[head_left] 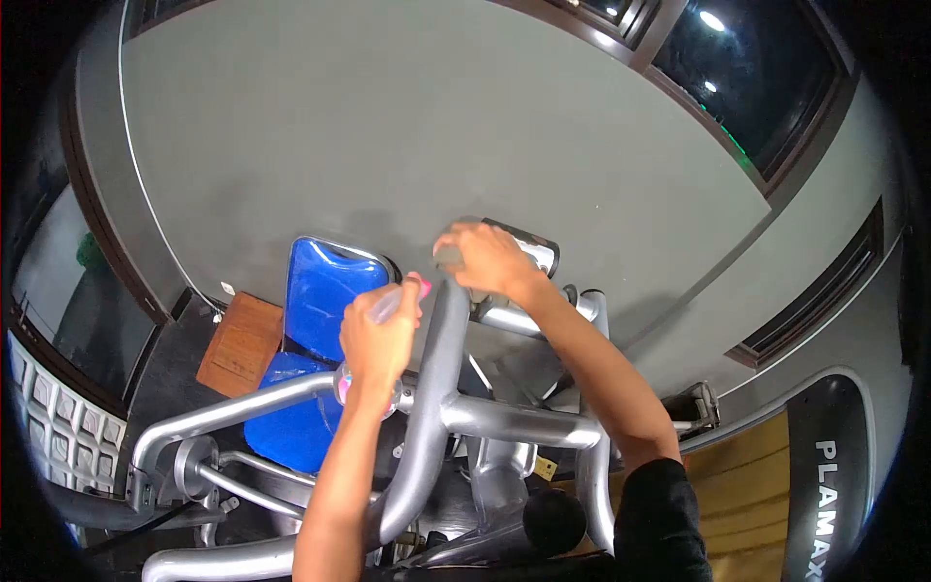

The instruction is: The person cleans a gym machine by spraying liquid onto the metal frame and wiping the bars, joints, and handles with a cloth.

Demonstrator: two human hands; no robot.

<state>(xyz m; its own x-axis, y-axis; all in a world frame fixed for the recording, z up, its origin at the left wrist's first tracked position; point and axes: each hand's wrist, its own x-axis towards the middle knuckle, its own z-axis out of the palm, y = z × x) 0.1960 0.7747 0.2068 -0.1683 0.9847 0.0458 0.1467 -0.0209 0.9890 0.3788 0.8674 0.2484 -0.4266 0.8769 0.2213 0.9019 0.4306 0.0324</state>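
My left hand (376, 339) is wrapped around a clear spray bottle (385, 307) with a pink top, just left of an upright silver tube (448, 335). Pink also shows at the bottle's lower end, below the fist. My right hand (485, 258) is over the upper end of that tube, its fingers curled and slightly blurred. A small greyish patch shows between its fingers and thumb; I cannot make out what it is. Whether the right fingers touch the metal cannot be told.
The silver tubes belong to a gym machine frame with a crossbar (524, 422) and a round black end (554, 520). Behind stand a blue padded chair (325, 291) and a brown wooden box (240, 344), near a grey wall (407, 116). A panel lettered PLAMAX (824, 504) is at right.
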